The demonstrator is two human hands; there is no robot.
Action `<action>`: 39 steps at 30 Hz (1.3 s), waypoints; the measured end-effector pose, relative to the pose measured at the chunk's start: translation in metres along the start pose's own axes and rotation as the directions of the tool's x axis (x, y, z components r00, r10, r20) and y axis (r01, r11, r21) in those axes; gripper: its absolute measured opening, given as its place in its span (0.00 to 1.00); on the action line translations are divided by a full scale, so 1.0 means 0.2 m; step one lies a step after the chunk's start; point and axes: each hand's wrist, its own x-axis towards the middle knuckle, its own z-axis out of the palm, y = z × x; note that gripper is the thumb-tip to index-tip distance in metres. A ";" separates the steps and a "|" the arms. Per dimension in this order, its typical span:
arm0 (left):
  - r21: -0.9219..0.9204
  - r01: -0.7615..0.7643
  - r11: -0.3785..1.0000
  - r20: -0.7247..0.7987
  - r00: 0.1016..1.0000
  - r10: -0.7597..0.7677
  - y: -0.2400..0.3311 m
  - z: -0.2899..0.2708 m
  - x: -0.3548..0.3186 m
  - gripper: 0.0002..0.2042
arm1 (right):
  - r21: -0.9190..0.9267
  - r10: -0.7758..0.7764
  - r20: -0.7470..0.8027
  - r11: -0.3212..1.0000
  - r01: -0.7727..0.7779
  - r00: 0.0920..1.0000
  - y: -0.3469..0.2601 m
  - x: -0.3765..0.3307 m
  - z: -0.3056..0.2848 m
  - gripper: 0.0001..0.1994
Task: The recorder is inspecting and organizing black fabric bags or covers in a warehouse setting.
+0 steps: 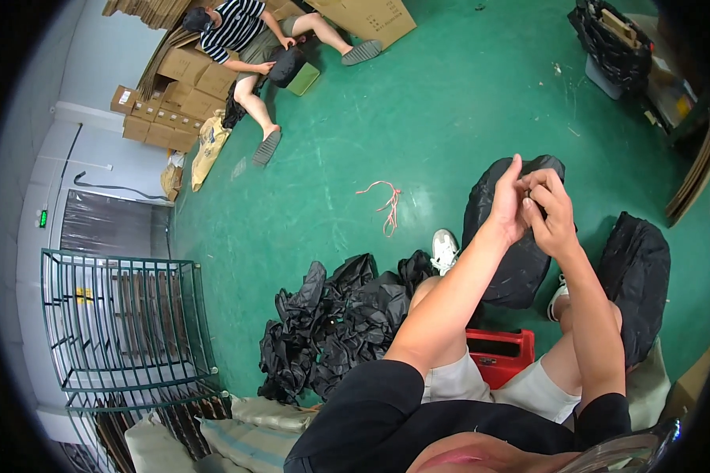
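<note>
My left hand [511, 206] is raised in front of me, one digit stretched upward and the rest partly covered by my other hand. Against its palm side, my right hand [552, 213] has its fingers bent into a pinch. Anything between those fingertips is too small to make out. Both hands are over a rounded black bundle [506, 272] of thin, wrinkled fabric or plastic, which rests on the floor between my feet. A second black bundle [637, 276] stands beside my right leg. Below my forearms shows a red plastic stool or crate [521, 344].
Crumpled black covers [335, 323] are heaped to my left. Pink string [390, 206] lies on the green floor [418, 102]. A seated person [248, 39] far left handles a black item by cardboard boxes [185, 65]. A green metal rack [126, 323] stands left; flattened cardboard [696, 177] leans right.
</note>
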 end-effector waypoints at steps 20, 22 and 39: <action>0.288 -0.266 0.920 -0.126 0.942 0.312 -0.05 -0.01 0.02 0.13 | -0.077 0.088 -0.276 0.991 -0.113 0.957 0.01 -0.01 -0.10 0.13; 0.379 -0.261 0.888 -0.100 0.942 0.320 -0.07 -0.01 0.02 0.13 | -0.041 0.162 -0.279 0.983 -0.180 0.947 0.05 0.01 -0.12 0.18; 0.300 -0.226 0.927 0.003 0.972 0.235 -0.05 0.02 -0.07 0.07 | 0.018 0.529 0.157 0.843 -0.538 0.834 0.36 -0.11 -0.14 0.21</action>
